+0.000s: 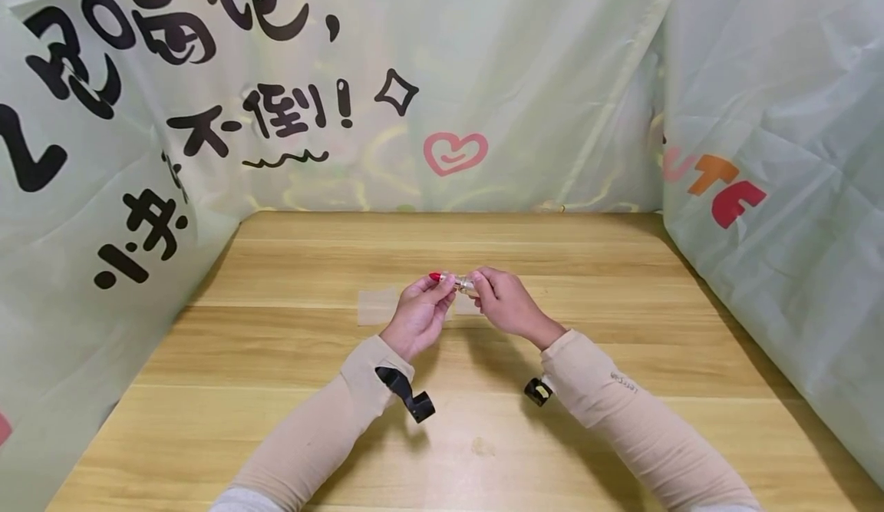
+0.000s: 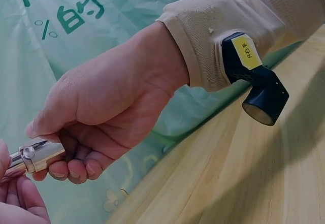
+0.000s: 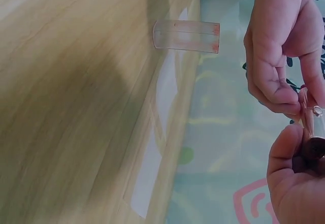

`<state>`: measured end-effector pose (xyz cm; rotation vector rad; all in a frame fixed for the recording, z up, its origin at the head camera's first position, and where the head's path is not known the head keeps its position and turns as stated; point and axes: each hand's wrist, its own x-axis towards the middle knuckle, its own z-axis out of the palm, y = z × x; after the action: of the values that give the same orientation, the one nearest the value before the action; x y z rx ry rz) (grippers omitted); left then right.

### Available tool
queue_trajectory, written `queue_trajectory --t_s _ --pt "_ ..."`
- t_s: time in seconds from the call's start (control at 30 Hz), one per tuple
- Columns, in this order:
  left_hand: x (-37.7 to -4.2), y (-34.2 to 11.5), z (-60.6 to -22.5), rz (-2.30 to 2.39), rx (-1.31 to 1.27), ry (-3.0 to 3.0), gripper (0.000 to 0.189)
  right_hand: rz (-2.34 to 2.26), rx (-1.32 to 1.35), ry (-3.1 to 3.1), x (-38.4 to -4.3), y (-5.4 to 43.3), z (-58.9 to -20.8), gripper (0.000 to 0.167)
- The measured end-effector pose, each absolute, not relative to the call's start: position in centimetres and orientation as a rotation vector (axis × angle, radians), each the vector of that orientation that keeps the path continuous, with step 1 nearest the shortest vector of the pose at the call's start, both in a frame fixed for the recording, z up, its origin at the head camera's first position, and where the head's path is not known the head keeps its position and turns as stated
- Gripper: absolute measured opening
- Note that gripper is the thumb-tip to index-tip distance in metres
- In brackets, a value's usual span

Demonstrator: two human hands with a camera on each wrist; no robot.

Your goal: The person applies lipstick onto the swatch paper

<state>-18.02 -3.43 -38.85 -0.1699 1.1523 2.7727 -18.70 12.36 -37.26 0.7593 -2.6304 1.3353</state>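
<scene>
Head view: gripping lipstick [image 1: 466,286] with left hand [image 1: 418,312] and right hand [image 1: 509,302], probably to twist it; next, counter-turn gently.

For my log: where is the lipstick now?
Near the head view's centre, the lipstick is above the table, its red tip by the left hand, base in the right hand.

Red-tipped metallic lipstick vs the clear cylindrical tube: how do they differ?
The shiny metallic red-tipped lipstick is held by the left hand and right hand; the clear cylindrical tube stands untouched on the wood-grain table. The lipstick lies sideways; the tube is upright. The lipstick's metal is opaque; the tube is see-through with reddish smears. Both are roughly cylindrical.
</scene>
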Motion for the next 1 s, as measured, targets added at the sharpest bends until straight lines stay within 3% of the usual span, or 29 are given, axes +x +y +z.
queue_trajectory --t_s 0.33,0.73,1.0 --pt "-18.0 -3.6 -38.5 2.766 -0.087 1.165 0.017 1.587 0.694 -2.661 -18.9 12.1 -37.2 0.043" --pt "-17.4 -3.7 -38.7 2.763 0.050 1.125 0.024 2.339 0.527 -2.621 -19.2 13.0 -36.7 0.057" --pt "-17.2 -3.7 -38.5 2.757 0.079 1.125 0.027 2.545 0.414 -2.560 -19.1 13.0 -36.5 0.056"
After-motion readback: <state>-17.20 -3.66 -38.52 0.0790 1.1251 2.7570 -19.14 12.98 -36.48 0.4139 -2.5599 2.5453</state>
